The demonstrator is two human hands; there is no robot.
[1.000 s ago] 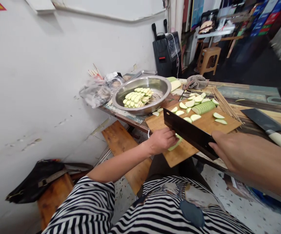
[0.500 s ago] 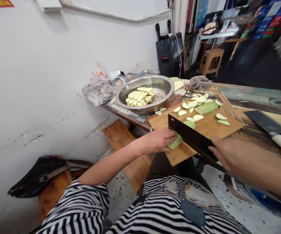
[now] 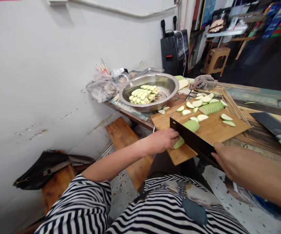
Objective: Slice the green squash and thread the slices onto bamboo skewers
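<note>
My right hand (image 3: 224, 159) is closed round the handle of a dark, broad-bladed cleaver (image 3: 191, 136). Its blade stands on edge at a pale green zucchini half (image 3: 178, 143) near the board's front left corner. My left hand (image 3: 163, 140) presses its bent fingers on the uncut end, close to the blade. Beyond the blade, cut slices (image 3: 191, 125) still lie in a row. The wooden cutting board (image 3: 213, 131) also bears a longer sliced zucchini piece (image 3: 211, 108) and several loose half-round slices (image 3: 202, 117).
A steel basin (image 3: 152, 78) with skewered slices stands at the back left of the table. Bare skewers (image 3: 235, 105) lie along the board's right side. A second cleaver (image 3: 273, 125) with a pale handle rests farther right. A crumpled cloth (image 3: 205, 82) lies behind.
More cut slices show beyond the cleaver, and the piece under my left hand is shorter. The whole view has shifted slightly, so the table appears farther right.
</note>
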